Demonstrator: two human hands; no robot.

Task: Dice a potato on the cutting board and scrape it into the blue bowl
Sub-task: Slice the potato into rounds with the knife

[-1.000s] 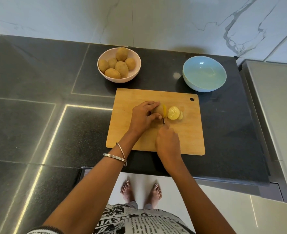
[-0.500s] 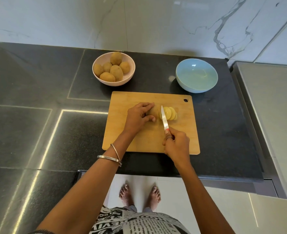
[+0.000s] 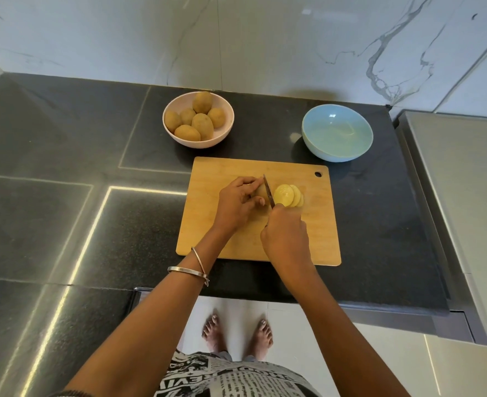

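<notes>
Since the frame half a second back, the knife [image 3: 268, 191] has gone from lying flat-on to the camera, beside the slices, to standing edge-down against the cut face of the potato [image 3: 261, 191]; the right hand [image 3: 286, 239] has closed in toward the left.

Left hand [image 3: 238, 204]: grip curled over the uncut remainder of the potato, fingertips pinching it top and near side, pinning it to the cutting board [image 3: 258, 210]. Two metal bangles [image 3: 192, 267] on that wrist.

Right hand: grip wrapped tight round the knife handle, which is hidden inside the fist. Only the blade shows, pointing away from the person.

Slices [image 3: 289, 195]: several pale yellow rounds, overlapping, leaning to the right, just right of the blade.

Blue bowl [image 3: 337, 132]: on the dark bench [image 3: 65, 144] beyond the board's far right corner, nothing visible in it. Pink bowl [image 3: 198, 118] beyond the far left corner, holding six whole potatoes.

Board has a hanging hole at its far right corner.

Writing: black-and-white newsprint-style print on the person's garment [image 3: 231, 376]; the letters are too distorted to read with confidence. No brand marks seen elsewhere.
</notes>
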